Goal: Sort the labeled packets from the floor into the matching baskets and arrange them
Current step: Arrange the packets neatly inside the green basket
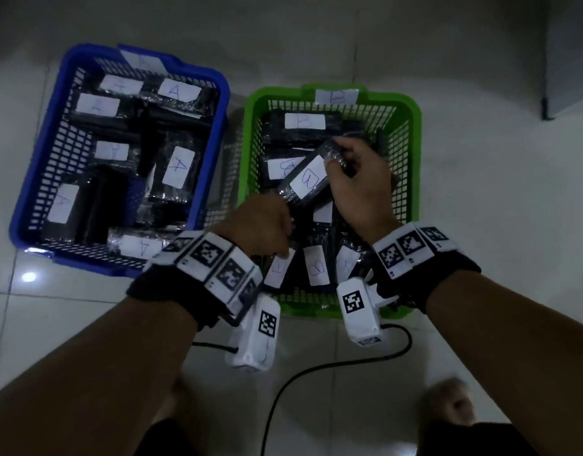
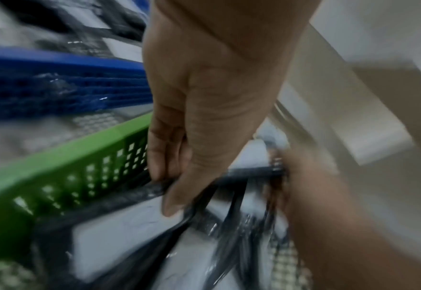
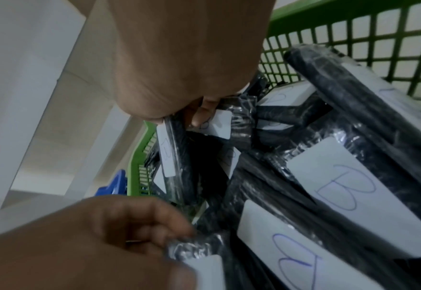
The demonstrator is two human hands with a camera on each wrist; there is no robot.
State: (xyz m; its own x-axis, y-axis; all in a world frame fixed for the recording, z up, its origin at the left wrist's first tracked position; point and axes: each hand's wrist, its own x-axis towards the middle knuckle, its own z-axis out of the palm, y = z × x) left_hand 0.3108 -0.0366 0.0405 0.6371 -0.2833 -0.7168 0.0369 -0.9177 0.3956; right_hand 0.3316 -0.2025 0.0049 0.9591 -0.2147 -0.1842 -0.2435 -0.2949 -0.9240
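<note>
While both hands [image 1: 359, 189] hold B packet [image 1: 308, 181] over green basket [image 1: 412, 133], right grip at 1 o'clock end, lay flat beside neighbours, label up.

1. Head view: looks steeply down from above at a tiled floor [image 1: 448, 77], taking in the blue basket [image 1: 218, 103] and green basket [image 1: 412, 126] side by side, both forearms reaching in.
2. Left wrist view: close along the left hand [image 2: 204, 98] over the green basket's wall [image 2: 55, 166]; heavily blurred, so details are uncertain.
3. Right wrist view: very close inside the green basket [image 3: 353, 39].
4. All three share the green basket's interior.
</note>
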